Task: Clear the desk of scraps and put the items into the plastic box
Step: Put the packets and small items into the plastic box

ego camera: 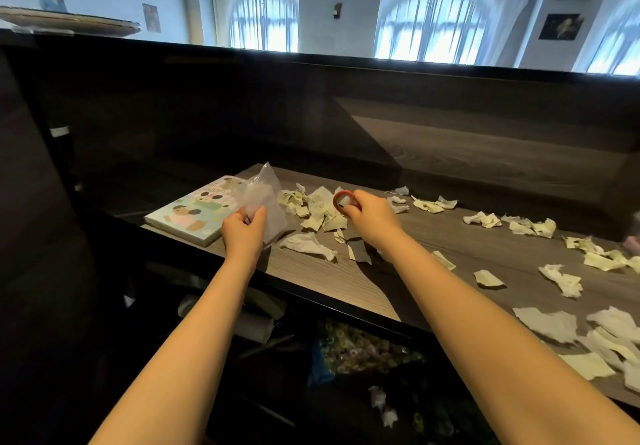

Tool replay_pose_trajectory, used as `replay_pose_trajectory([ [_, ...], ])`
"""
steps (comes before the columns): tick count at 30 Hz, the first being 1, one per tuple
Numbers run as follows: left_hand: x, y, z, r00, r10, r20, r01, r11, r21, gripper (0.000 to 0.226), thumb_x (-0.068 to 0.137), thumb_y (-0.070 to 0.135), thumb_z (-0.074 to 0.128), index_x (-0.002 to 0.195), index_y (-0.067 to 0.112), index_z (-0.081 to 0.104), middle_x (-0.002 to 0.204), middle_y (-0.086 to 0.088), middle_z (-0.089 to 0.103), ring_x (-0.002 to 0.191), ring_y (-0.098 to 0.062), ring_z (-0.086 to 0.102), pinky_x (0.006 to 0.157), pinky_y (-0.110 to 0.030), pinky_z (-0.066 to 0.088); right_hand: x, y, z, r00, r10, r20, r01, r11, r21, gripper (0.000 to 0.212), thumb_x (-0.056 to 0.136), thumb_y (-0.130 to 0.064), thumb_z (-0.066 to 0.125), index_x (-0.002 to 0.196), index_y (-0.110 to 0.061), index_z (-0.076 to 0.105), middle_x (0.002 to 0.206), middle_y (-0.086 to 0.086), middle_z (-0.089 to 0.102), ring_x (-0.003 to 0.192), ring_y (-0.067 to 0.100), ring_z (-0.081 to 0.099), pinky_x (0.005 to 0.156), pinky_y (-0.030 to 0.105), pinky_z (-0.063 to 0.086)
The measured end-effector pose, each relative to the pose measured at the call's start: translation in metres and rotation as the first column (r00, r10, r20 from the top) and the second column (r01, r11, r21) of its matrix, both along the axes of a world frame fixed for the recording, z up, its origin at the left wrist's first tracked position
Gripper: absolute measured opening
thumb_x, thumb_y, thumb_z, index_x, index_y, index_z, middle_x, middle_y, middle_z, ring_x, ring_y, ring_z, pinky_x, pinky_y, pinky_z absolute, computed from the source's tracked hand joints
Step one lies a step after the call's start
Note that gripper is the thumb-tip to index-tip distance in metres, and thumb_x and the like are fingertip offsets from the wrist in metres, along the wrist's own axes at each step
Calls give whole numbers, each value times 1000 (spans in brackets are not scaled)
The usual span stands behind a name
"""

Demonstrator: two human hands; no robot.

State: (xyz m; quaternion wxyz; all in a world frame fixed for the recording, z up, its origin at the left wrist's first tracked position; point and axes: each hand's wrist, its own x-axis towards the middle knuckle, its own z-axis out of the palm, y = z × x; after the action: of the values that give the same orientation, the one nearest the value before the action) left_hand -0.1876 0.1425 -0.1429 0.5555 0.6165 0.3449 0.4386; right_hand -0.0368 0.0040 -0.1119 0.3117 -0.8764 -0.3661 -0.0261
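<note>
Nearest on my feed, below the desk's front edge, sits a sack [363,354] of small coloured bits (too dim for me to say what they are). On the desk [485,254] itself, paper scraps [554,323] lie strewn from the near right side across to the middle, thickest just in front of the right hand [369,216]. That hand is curled around a red ring [341,200], pinching it between thumb and fingers right over the thick cluster. The left hand [244,233] is well apart from it and pinches the lower edge of a clear plastic bag [266,198], which stands up above the fingers. Just left of that hand a picture book [188,216] lies flat at the desk's end, its right edge behind the bag. Beyond rises a dark panel [346,115], then arched windows [433,21].
</note>
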Motion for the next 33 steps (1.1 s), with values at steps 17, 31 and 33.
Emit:
replay_pose_trajectory([
  [17, 36, -115, 60, 977, -209, 42, 194, 952, 239, 14, 92, 18, 55, 79, 22, 52, 96, -6, 57, 98, -22, 59, 82, -38, 55, -9, -137, 46, 999, 18, -42, 0, 917, 400, 20, 96, -25, 49, 93, -8, 57, 82, 5, 58, 78, 23, 58, 75, 44, 53],
  [31, 166, -296, 92, 779, -616, -113, 621, 735, 271, 15, 93, 14, 50, 107, 11, 55, 105, -6, 52, 96, -20, 55, 69, -27, 52, 78, -335, 50, 900, -433, -54, 431, 863, 262, 17, 95, -16, 44, 112, -17, 49, 107, 8, 59, 96, 24, 58, 85, 46, 53],
  [33, 185, -314, 97, 756, -641, -130, 649, 710, 274, 13, 93, 14, 50, 104, 9, 55, 103, -6, 52, 92, -16, 54, 64, -20, 48, 95, -356, 53, 883, -468, -40, 462, 850, 253, 15, 94, -17, 48, 109, -21, 49, 107, 8, 61, 95, 24, 61, 82, 45, 55],
])
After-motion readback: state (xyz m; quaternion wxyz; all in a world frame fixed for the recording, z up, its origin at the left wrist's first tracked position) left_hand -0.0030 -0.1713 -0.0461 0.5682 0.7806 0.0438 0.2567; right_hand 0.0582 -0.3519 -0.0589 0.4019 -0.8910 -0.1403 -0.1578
